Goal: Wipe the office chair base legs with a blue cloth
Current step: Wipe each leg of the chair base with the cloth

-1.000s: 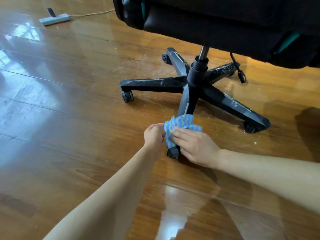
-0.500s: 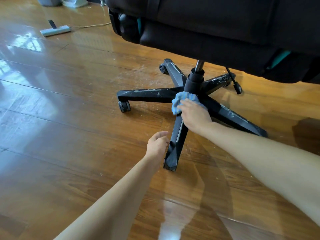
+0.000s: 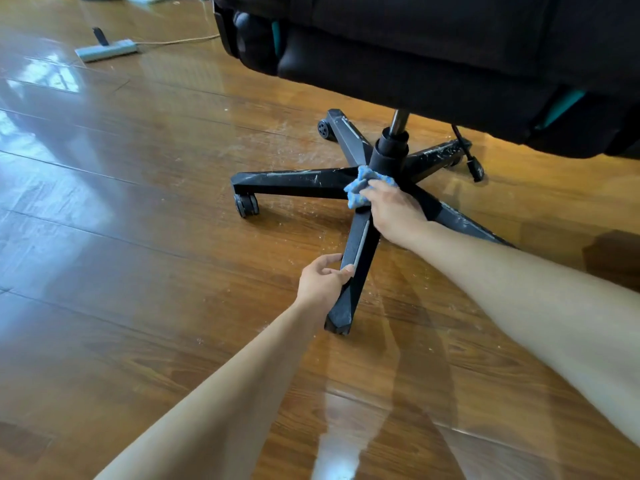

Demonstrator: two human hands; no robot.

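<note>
A glossy wooden floor [image 3: 121, 237] filled the frame, seen from above. In the upper left lay a flat grey floor-tool head [image 3: 105, 50], with a thin cord [image 3: 176, 41] trailing to the right from it. Left of centre, one black leg [image 3: 291, 180] of the five-armed chair base reached toward the left edge, streaked with pale dust and ending in a caster [image 3: 246, 204]. Rising from the bottom left, a bare arm led to the left hand [image 3: 323, 282], just below centre, whose fingers curled loosely around the left side of the nearest leg [image 3: 353, 268]; that leg pointed down toward the viewer. Above it, at the hub [image 3: 389, 154], the blue cloth [image 3: 360, 187] sat bunched where the legs met. The right hand [image 3: 394, 213], entering from the right edge on a long bare arm, pressed down on the cloth with its fingers closed over it. Pale crumbs dotted the floor around the base. Across the upper right hung the dark chair seat [image 3: 433, 57], with teal trim. A small black lever [image 3: 472, 161] dangled beneath it.
</note>
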